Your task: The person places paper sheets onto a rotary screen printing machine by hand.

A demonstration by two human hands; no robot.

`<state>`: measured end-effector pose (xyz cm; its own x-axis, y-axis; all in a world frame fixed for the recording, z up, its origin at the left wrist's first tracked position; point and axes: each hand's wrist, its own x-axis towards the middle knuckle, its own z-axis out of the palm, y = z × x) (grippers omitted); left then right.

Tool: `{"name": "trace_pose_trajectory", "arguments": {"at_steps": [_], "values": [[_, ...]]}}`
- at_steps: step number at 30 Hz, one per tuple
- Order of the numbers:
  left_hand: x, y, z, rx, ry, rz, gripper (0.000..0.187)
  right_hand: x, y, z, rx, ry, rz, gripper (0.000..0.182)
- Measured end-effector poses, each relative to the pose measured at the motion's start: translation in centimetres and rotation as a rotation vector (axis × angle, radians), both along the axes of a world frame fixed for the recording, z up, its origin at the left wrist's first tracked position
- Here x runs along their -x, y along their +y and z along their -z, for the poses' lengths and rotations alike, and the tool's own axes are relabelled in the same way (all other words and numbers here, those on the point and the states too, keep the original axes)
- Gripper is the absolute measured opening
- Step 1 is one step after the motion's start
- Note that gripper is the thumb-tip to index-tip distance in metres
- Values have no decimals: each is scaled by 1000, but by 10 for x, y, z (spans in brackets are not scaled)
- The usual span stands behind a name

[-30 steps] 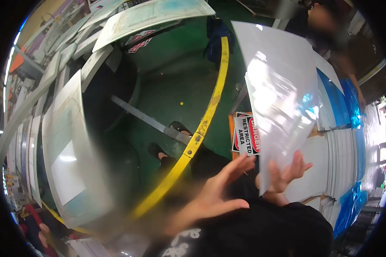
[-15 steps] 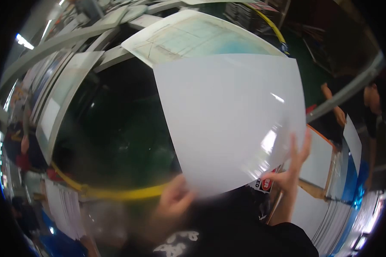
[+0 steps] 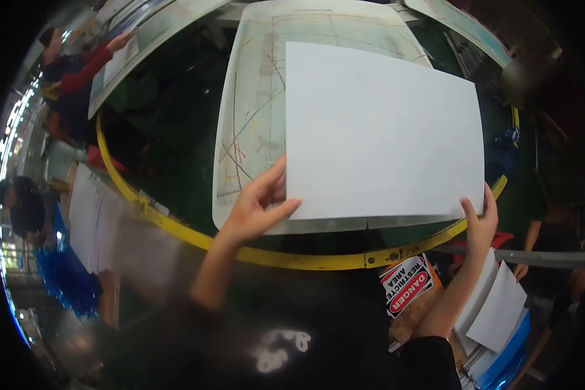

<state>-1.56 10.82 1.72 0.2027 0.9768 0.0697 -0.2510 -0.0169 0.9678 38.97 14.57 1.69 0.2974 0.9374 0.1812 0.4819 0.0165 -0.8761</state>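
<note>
**Green workshop floor, ringed by a curved yellow-painted bar: thin white rectangular sheet held two-handed**

And across the middle, the right part of a pale-green, round-cornered flat panel, marked with dark and red lines, is covered by the sheet; whether it is borne by the panel or held just above cannot be told. At the sheet's lower left corner, a clamp is made by the left hand: the thumb is laid on the near face, the other fingers are tucked behind the left edge, tips hidden. Over to the lower right corner, matched by the right hand: thumb tip set on the face, fingers wrapped at the right edge, sheet pinched between. Below the bar, black, white and red printed DANGER signs are seen near the right forearm, with loose white sheets and shiny blue film farther right. Upper left, another person's red sleeve is stretched forward.
</note>
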Motion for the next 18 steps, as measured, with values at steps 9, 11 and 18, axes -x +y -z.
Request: {"name": "trace_pose_trajectory", "arguments": {"at_steps": [9, 11, 18], "values": [[90, 85, 29, -342, 1368, -193, 77, 106, 74, 12, -32, -431, 181, 76], [100, 93, 37, -320, 1425, -182, 78, 115, 80, 20, -61, -463, 181, 77], [111, 104, 61, -193, 1426, -86, 80, 120, 89, 40, -43, -580, 143, 79]]}}
